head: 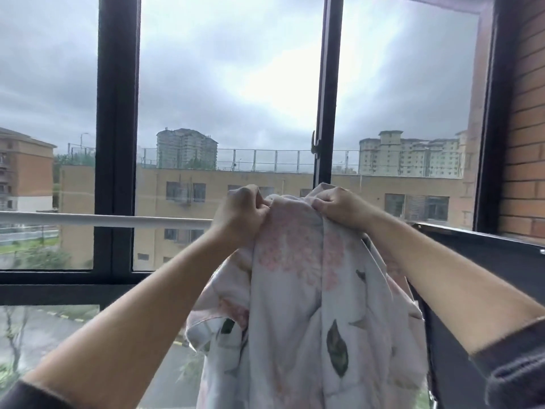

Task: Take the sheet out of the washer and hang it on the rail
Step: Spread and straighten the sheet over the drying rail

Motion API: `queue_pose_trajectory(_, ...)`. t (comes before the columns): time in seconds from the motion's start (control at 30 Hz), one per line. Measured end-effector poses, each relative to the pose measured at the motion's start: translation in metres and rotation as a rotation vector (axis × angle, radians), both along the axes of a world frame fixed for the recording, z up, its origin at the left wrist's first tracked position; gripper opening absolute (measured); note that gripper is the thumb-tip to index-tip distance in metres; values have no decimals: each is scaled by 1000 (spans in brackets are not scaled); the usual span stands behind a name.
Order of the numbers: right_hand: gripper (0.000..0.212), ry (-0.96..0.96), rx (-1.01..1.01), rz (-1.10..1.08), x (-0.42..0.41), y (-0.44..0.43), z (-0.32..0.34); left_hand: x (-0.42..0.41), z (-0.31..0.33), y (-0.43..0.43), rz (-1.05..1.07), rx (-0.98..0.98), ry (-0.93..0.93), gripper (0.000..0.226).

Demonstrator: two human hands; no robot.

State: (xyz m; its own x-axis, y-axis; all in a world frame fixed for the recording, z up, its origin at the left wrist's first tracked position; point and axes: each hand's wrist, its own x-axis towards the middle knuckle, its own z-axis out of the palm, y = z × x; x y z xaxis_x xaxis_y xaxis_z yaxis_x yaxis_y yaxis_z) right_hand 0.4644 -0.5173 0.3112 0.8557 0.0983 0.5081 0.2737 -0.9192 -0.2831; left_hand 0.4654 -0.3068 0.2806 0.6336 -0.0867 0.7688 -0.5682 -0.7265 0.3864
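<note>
A black window frame [117, 137] stands left of centre. A brick wall [525, 113] fills the right edge; tan buildings [241, 184] and grey sky [230, 69] lie beyond.

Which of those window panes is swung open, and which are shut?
The right pane is open: its frame tilts, handle exposed. The left pane and middle pane sit flush, shut.

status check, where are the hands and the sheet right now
Left hand and right hand both gripping the sheet's top edge. Sheet bunched, held at rail height, not clearly draped yet. Nothing blocking the rail.
</note>
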Motion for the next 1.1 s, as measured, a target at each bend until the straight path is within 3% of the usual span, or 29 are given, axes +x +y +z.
queue_pose_trajectory(0.1, 59, 65, -123, 34, -3, 10, 0, 7, -3, 15, -47, -114, 14, 11)
queue_pose_trajectory(0.17, 64, 42, -156, 9, -2, 20, 1, 8, -7, 20, -3, -73, -8, 13)
queue_pose_trajectory(0.23, 50, -39, -160, -1, 4, 31, 0, 5, -10, 24, 124, 51, -6, 19)
queue_pose_trajectory(0.3, 20, -234, -167, -39, 11, 41, -5, -2, -10, 30, 256, 167, 68, 33)
queue_pose_trajectory(0.4, 14, -401, -116, -139, 18, 43, -9, -11, -15, 36, 215, 214, 367, 49)
queue_pose_trajectory(0.47, 14, -410, 82, -113, 21, 35, -6, -14, -21, 37, -13, 95, 559, 35)
queue_pose_trajectory(0.57, 18, -420, 337, -120, 23, 21, 3, -14, -14, 31, -253, -241, 489, 26)
queue_pose_trajectory(0.73, 20, -397, 445, -169, 22, 12, 8, 4, 57, 52, -265, -963, 272, 28)
queue_pose_trajectory(0.83, 17, -371, 447, -178, 25, 5, 11, 23, 84, 102, -135, -1193, 153, 35)
queue_pose_trajectory(1.0, 18, -322, 351, -114, 40, 23, 10, 43, 68, 125, 16, -936, 212, 39)
queue_pose_trajectory(1.1, 16, -305, 290, -115, 46, 32, 9, 46, 51, 118, 55, -842, 153, 29)
